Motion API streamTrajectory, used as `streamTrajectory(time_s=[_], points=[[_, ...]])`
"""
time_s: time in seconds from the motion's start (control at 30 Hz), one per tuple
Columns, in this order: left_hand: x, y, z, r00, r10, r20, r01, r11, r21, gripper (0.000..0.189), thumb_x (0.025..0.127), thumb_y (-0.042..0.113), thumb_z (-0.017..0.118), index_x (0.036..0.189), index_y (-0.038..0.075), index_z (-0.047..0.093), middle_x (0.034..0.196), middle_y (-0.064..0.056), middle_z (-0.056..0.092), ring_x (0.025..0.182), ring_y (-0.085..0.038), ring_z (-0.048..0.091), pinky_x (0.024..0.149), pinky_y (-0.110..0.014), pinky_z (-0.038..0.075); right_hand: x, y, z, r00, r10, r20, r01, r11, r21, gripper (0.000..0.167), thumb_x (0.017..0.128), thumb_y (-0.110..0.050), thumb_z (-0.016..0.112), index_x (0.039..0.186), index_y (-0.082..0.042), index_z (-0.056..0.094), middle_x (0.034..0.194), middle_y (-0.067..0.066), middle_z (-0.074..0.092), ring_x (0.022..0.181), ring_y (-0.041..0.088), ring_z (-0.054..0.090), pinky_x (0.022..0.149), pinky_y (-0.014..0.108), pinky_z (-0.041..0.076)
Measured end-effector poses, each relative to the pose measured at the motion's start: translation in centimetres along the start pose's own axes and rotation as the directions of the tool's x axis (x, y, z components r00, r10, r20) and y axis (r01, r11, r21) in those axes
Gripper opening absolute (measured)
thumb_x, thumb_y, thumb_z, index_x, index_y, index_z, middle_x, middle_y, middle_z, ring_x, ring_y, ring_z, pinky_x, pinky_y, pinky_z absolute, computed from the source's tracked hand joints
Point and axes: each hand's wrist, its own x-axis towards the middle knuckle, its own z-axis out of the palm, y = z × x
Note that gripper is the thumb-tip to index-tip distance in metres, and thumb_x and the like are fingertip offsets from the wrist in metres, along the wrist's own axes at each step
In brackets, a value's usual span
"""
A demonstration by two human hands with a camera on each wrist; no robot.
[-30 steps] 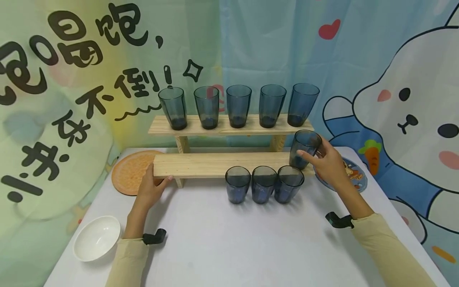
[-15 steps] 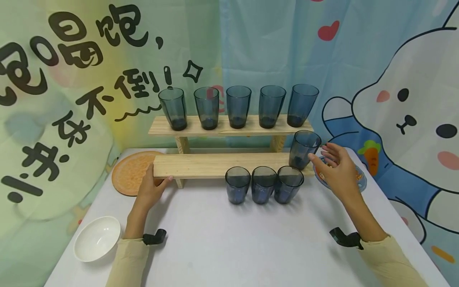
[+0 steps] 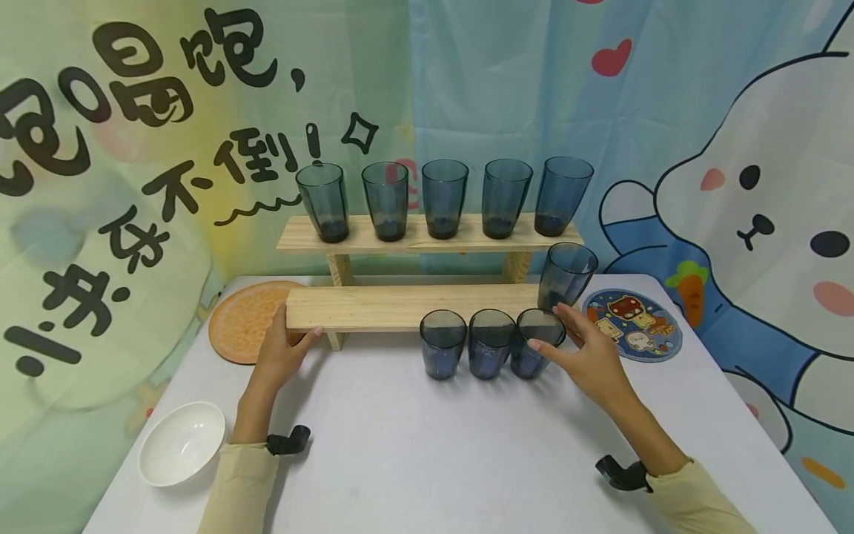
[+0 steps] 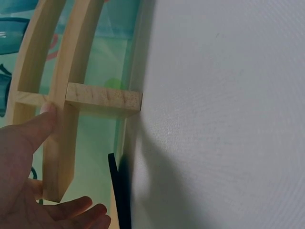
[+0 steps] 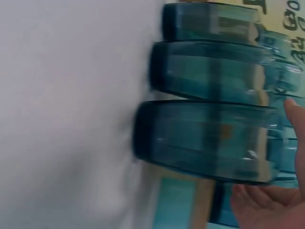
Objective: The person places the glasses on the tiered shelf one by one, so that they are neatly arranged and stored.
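A two-tier wooden rack [image 3: 400, 308] stands at the back of the table. My left hand [image 3: 283, 356] grips the left end of its lower board, thumb along the front edge; in the left wrist view the thumb [image 4: 40, 125] lies on the wood. Near the rim of the rightmost front glass [image 3: 530, 361], my right hand [image 3: 590, 360] is spread, thumb and fingers on either side. Two more front glasses [image 3: 490, 360] stand left of it on the table, all dark blue and upright. One glass [image 3: 565, 273] sits on the lower board's right end, partly behind the right fingers.
Several matching glasses [image 3: 443, 196] line the upper board. An orange round mat [image 3: 243, 326] lies at the left, a patterned blue round mat [image 3: 643, 326] at the right. A white bowl [image 3: 181, 445] is at the front left. A printed curtain [image 3: 480, 74] hangs behind.
My right hand has let go of the glass on the lower board's right end and moved down and left to the rightmost front glass. The left hand stays in place.
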Motion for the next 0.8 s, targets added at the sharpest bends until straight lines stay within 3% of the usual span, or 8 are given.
streamTrajectory(time_s=[0.1, 0.33, 0.6, 0.8], points=[[0.0, 0.0, 0.0, 1.000, 0.003, -0.004, -0.003, 1.000, 0.003, 0.093, 0.107, 0.030, 0.065, 0.166, -0.007, 0.003, 0.167, -0.037, 0.022, 0.157, -0.050, 0.022, 0.127, -0.062, 0.020, 0.3, 0.8, 0.8, 1.000, -0.012, 0.019, 0.011, 1.000, 0.005, 0.099, 0.092, -0.048, 0.082, 0.166, -0.006, 0.031, 0.165, 0.023, 0.040, 0.153, 0.044, 0.038, 0.121, 0.056, 0.036], [0.0, 0.0, -0.1, 1.000, -0.018, 0.007, 0.018, 1.000, -0.005, 0.093, 0.107, 0.033, 0.064, 0.166, -0.005, 0.003, 0.168, -0.036, 0.020, 0.158, -0.049, 0.020, 0.127, -0.061, 0.019, 0.4, 2.0, 1.8, 0.999, -0.036, -0.020, 0.036, 0.999, 0.020, 0.093, 0.091, -0.044, 0.085, 0.161, -0.004, 0.038, 0.158, 0.027, 0.046, 0.149, 0.045, 0.044, 0.118, 0.056, 0.039], [0.2, -0.2, -0.1, 1.000, -0.004, -0.008, 0.004, 1.000, -0.016, 0.092, 0.107, 0.032, 0.065, 0.166, -0.005, 0.005, 0.169, -0.035, 0.020, 0.158, -0.049, 0.021, 0.127, -0.062, 0.019, 0.5, 2.3, 1.9, 0.999, -0.038, -0.017, 0.039, 0.998, 0.043, 0.091, 0.092, -0.041, 0.084, 0.160, 0.000, 0.039, 0.158, 0.027, 0.047, 0.149, 0.043, 0.045, 0.116, 0.044, 0.038], [0.2, -0.4, 0.0, 1.000, -0.001, 0.000, 0.001, 1.000, -0.027, 0.093, 0.107, 0.034, 0.065, 0.167, -0.004, 0.005, 0.168, -0.035, 0.022, 0.157, -0.049, 0.022, 0.127, -0.061, 0.020, 0.1, 1.8, 1.5, 1.000, -0.012, -0.010, 0.012, 1.000, 0.002, 0.096, 0.091, -0.046, 0.083, 0.162, -0.002, 0.037, 0.157, 0.030, 0.047, 0.145, 0.047, 0.048, 0.112, 0.047, 0.044]])
